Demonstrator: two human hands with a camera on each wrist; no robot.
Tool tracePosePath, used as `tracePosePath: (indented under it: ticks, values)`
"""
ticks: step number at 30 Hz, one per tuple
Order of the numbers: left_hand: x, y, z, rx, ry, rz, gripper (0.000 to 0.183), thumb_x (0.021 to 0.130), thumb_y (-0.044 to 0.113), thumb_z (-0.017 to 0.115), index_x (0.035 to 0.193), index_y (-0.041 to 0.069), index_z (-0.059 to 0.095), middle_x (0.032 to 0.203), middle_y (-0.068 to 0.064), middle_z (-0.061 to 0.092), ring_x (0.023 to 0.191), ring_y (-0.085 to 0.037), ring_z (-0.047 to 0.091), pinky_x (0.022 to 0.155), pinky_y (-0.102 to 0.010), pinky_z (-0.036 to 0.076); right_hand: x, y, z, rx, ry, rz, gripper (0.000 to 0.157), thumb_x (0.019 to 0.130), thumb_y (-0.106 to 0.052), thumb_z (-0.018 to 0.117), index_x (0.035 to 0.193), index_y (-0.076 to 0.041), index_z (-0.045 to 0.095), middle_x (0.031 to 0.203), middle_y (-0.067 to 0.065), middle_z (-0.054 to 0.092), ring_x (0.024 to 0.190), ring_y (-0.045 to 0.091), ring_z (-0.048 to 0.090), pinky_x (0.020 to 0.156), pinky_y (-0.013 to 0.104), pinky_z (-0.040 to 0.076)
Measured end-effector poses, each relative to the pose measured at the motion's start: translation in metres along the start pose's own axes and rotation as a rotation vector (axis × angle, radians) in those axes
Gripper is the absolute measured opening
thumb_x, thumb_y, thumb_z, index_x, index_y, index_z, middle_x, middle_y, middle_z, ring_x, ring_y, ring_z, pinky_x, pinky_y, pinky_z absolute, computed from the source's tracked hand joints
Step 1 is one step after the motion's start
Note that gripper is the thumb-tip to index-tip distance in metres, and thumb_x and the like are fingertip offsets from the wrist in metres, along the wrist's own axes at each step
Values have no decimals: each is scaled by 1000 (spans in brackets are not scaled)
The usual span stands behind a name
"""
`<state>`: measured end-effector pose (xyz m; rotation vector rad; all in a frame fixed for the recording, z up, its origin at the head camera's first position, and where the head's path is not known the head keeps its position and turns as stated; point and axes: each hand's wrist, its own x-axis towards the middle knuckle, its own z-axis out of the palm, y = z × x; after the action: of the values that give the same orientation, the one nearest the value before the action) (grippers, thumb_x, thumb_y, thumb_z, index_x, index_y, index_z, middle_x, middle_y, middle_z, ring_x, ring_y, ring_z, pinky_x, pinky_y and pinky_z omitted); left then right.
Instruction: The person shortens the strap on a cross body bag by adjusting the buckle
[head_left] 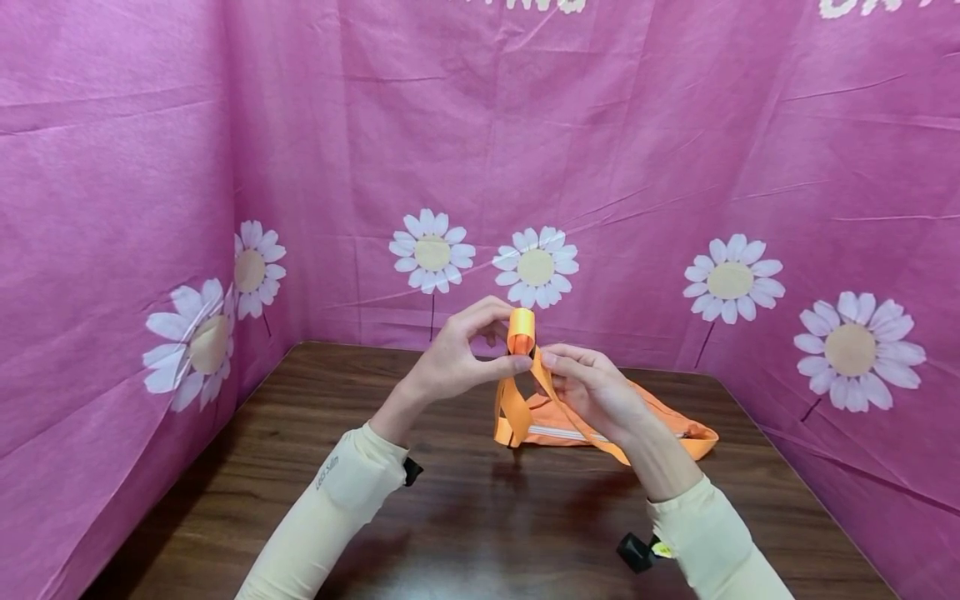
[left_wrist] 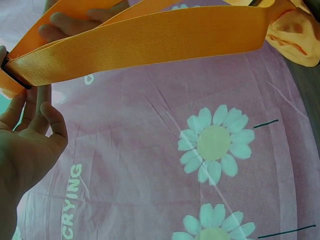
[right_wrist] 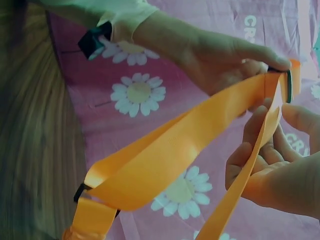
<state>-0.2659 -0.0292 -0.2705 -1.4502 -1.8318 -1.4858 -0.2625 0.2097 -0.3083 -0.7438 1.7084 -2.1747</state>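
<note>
An orange webbing strap [head_left: 514,410] rises in loops from an orange fabric bag [head_left: 558,414] with a pale zipper, which lies on the table. My left hand [head_left: 461,346] pinches the strap at its black slide buckle [right_wrist: 289,86], thumb on the near side. On the other side, my right hand [head_left: 596,387] holds the strap between thumb and fingers close to the buckle. A short loop [head_left: 521,325] stands up above the buckle. In the left wrist view, a broad length of strap partly hides the right fingers [left_wrist: 75,25]. A second black fitting [right_wrist: 81,192] joins the strap near the bag.
The dark wooden table [head_left: 300,467] carries the bag beyond my right hand. Pink cloth [head_left: 600,150] printed with daisies encloses the back and both sides. A small black device [head_left: 636,552] sits at my right wrist.
</note>
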Motion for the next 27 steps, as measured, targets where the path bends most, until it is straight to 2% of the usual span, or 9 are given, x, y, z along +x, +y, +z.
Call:
tracePosePath:
  ticks: [6, 10, 14, 21, 27]
  values:
    - [1, 0, -5, -4, 33, -7, 38, 81, -4, 81, 116, -2, 66, 106, -4, 62, 89, -27, 60, 75, -42, 49, -1, 0, -5, -19, 41, 22, 21, 105, -8, 55, 112, -9, 75, 103, 6, 66, 89, 20, 63, 82, 33, 49]
    - [0, -14, -4, -1, 29, -26, 40, 82, -1, 82, 119, 1, 66, 109, -5, 62, 91, -28, 60, 76, -45, 48, -2, 0, -5, -9, 46, 20, 20, 104, -8, 56, 111, -9, 75, 102, 5, 65, 87, 20, 61, 81, 33, 48]
    - [-2, -31, -2, -4, 27, -42, 43, 83, 3, 83, 122, 6, 66, 111, -3, 61, 93, -26, 60, 76, -52, 47, -2, 2, -5, 1, 41, 17, 19, 105, -8, 56, 112, -8, 74, 98, 5, 63, 81, 20, 57, 79, 32, 46]
    - [-5, -39, 0, -1, 16, -48, 40, 86, 19, 84, 123, 16, 68, 111, 3, 62, 91, -24, 58, 76, -35, 48, -2, 2, -5, 38, 34, 7, 22, 106, -7, 53, 113, -7, 74, 95, 6, 67, 78, 20, 58, 78, 32, 45]
    - [-5, -40, 2, -13, -4, -43, 38, 88, 31, 83, 120, 18, 68, 111, 3, 61, 89, -20, 58, 75, -35, 51, -2, -3, 0, 52, 42, 1, 22, 106, -7, 52, 113, -5, 73, 93, 6, 69, 78, 20, 58, 77, 32, 45]
